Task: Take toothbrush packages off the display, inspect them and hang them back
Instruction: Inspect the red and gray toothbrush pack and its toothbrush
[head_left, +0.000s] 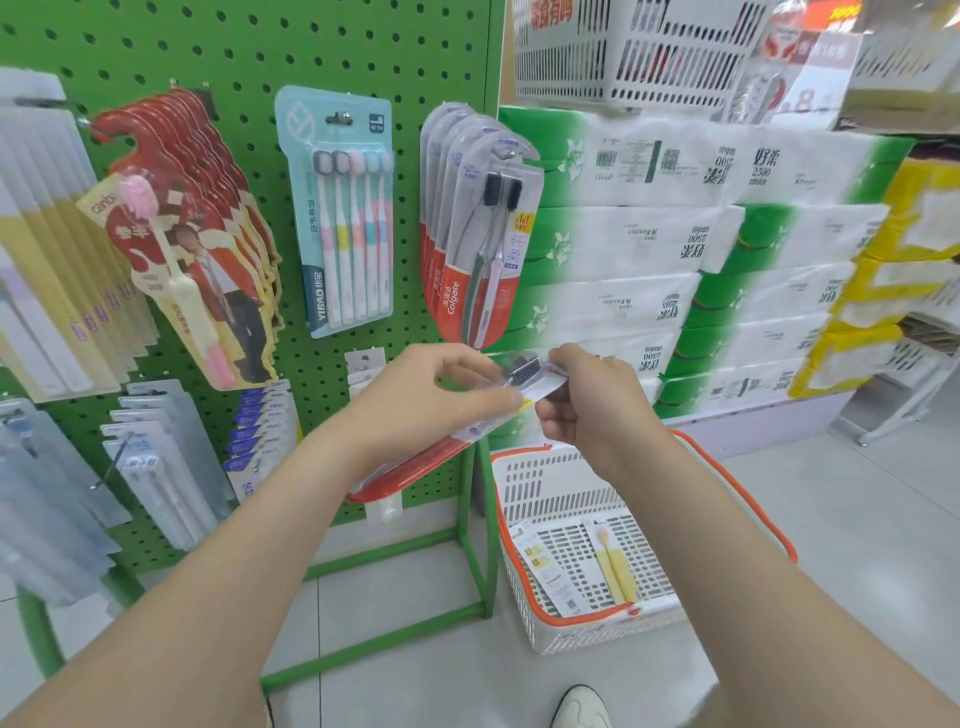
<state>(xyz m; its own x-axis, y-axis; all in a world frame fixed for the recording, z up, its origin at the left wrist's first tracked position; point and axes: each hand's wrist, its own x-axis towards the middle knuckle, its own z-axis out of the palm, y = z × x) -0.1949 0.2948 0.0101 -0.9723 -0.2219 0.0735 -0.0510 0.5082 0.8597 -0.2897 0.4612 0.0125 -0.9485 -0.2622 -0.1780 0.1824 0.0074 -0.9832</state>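
Two bare forearms reach forward from the camera toward a green pegboard display (363, 52) in a shop aisle, both hands meeting on a single toothbrush package (535, 378) held in front of the board's lower right edge. The package is a clear blister on a card with a red lower end; dark bristles show through the plastic at its top. It lies tilted, top end up and to the right between the hands, red end down and to the left beneath the left wrist. It hangs on no hook.

The left hand (431, 395) lies over the package from above, fingers curled and the thumb and forefinger pinching it near the top. The right hand (587, 400) grips the top end from the other side, fingers bent inward around the plastic edge.

Just above the hands, a stack of matching Colgate packs (478, 234) hangs from a peg, each showing two dark-bristled brushes. To its left hang a pale blue five-brush pack (348, 208) and a row of red character packs (192, 234). Below the right forearm a white basket (540, 483) with an orange rim stands on the tiled floor, a yellow toothbrush pack (615, 561) lying inside. Green-and-white tissue bundles (675, 234) are stacked beside the display.
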